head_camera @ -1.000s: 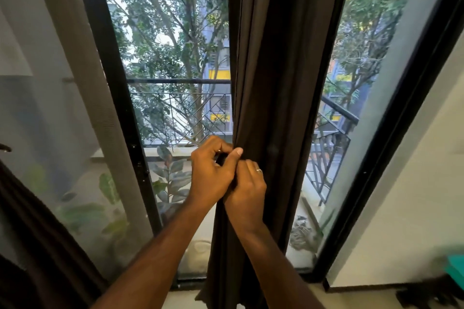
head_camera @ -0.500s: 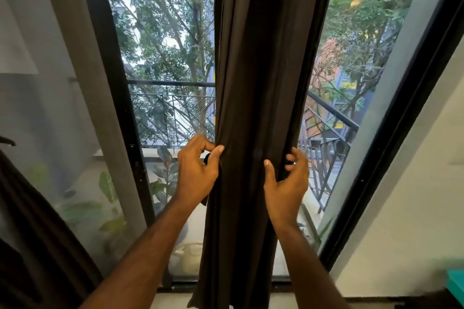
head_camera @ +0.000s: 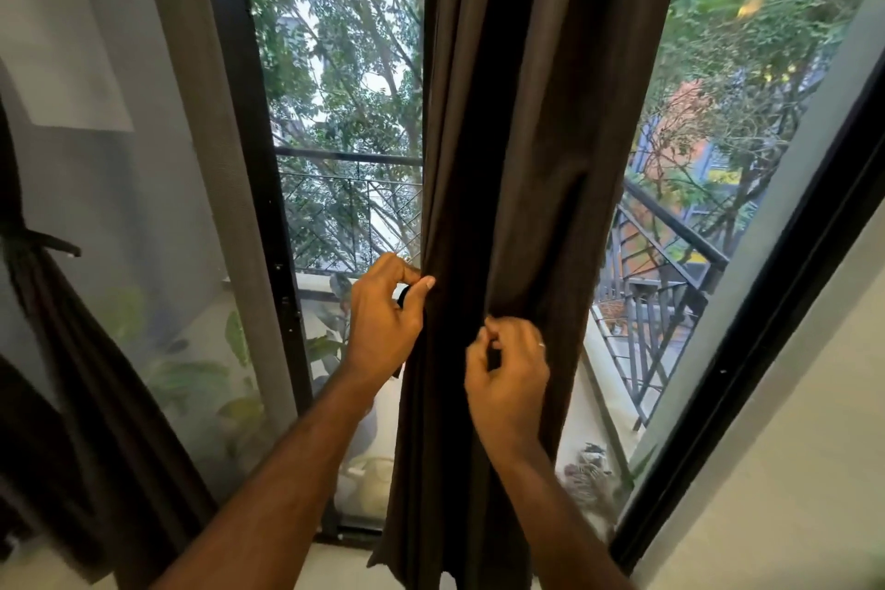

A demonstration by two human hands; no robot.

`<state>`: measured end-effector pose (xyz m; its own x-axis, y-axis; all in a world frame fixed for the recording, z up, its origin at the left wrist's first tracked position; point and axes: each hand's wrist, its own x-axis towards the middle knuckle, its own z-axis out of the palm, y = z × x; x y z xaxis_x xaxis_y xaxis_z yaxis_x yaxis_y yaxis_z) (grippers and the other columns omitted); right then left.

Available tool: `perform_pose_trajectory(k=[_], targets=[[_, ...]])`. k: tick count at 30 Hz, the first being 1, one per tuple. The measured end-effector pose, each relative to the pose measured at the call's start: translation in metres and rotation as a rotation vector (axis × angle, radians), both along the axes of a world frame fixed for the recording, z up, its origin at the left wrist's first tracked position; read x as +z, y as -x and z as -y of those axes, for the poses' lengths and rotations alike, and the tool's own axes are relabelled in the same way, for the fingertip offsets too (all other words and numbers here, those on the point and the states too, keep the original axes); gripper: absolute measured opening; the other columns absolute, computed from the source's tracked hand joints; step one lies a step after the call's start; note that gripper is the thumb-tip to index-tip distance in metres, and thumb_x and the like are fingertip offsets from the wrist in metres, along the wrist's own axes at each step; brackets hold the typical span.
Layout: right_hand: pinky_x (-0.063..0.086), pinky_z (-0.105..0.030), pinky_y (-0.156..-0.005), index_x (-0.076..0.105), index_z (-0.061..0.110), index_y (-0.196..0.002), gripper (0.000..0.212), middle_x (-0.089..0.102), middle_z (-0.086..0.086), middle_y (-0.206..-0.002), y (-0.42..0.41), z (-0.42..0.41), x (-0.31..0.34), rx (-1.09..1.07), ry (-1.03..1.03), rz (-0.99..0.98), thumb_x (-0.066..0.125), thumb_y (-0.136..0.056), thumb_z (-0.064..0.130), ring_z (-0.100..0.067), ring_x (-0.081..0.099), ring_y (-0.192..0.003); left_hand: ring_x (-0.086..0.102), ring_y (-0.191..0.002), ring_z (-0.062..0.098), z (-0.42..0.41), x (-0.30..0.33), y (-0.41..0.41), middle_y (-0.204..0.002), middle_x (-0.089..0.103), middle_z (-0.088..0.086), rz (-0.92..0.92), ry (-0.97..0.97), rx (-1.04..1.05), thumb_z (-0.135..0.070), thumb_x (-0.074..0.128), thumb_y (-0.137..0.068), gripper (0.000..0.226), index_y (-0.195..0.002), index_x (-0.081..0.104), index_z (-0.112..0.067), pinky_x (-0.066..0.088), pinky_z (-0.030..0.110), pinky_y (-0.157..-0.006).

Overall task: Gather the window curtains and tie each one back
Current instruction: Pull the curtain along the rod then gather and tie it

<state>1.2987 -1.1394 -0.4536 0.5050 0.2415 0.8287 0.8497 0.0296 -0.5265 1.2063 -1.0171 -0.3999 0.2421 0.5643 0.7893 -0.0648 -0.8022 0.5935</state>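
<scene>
A dark brown curtain [head_camera: 522, 120] hangs gathered in the middle of the window. My left hand [head_camera: 385, 316] pinches its left edge and holds a small black tie-back strap [head_camera: 403, 297] against the fabric. In front of the curtain, my right hand [head_camera: 510, 374] has its fingers curled, pinching a fold of the cloth. A second dark curtain [head_camera: 72, 350] hangs at the far left, bound with a tie [head_camera: 43, 242].
A black window frame post [head_camera: 258, 187] stands left of the curtain, and a slanted black frame [head_camera: 747, 359] lies to the right. A balcony railing [head_camera: 665, 249] and potted plants [head_camera: 325, 340] show through the glass. White wall [head_camera: 790, 470] at the right.
My right hand moved from the curtain's right edge back to its front and curled shut on a fold. The left hand kept its grip at the left edge.
</scene>
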Motion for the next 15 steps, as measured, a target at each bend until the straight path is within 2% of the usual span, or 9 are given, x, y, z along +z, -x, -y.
perform_pose_trajectory(k=[3, 7, 11, 15], targets=[[0.047, -0.028, -0.081, 0.064, 0.01, -0.092, 0.007, 0.063, -0.004, -0.091, 0.012, -0.009, 0.0, 0.025, 0.042, 0.047, 0.058, -0.094, 0.012, -0.019, 0.06, -0.085, 0.051, -0.071, 0.006, 0.013, 0.002, -0.004, -0.073, 0.053, -0.005, -0.014, -0.032, -0.02, -0.008, 0.067, -0.089, 0.023, -0.073, 0.053, -0.017, 0.041, 0.026, -0.063], [0.05, -0.035, -0.078, 0.064, 0.009, -0.086, 0.004, 0.063, -0.005, -0.089, 0.019, -0.018, 0.004, 0.055, 0.079, 0.04, 0.062, -0.088, 0.006, -0.023, 0.061, -0.081, 0.055, -0.074, 0.006, 0.023, 0.004, -0.003, -0.075, 0.056, -0.002, -0.02, -0.06, -0.047, -0.004, 0.067, -0.086, 0.019, -0.071, 0.056, -0.004, 0.043, 0.024, -0.068], [0.05, -0.029, -0.078, 0.065, 0.009, -0.088, 0.014, 0.063, -0.003, -0.091, 0.03, -0.017, 0.005, 0.097, 0.061, 0.02, 0.054, -0.092, 0.017, -0.017, 0.058, -0.082, 0.057, -0.075, 0.011, 0.025, 0.005, 0.005, -0.077, 0.057, -0.003, -0.002, -0.007, -0.095, -0.006, 0.067, -0.087, 0.018, -0.072, 0.057, -0.003, 0.047, 0.029, -0.068], [0.054, -0.03, -0.077, 0.066, 0.009, -0.092, 0.019, 0.062, -0.002, -0.093, 0.038, -0.017, 0.007, 0.137, 0.064, -0.009, 0.051, -0.094, 0.02, -0.016, 0.058, -0.084, 0.058, -0.075, 0.015, 0.029, 0.008, 0.009, -0.077, 0.058, -0.001, -0.007, 0.052, -0.148, -0.006, 0.066, -0.088, 0.018, -0.073, 0.058, -0.004, 0.049, 0.033, -0.068]])
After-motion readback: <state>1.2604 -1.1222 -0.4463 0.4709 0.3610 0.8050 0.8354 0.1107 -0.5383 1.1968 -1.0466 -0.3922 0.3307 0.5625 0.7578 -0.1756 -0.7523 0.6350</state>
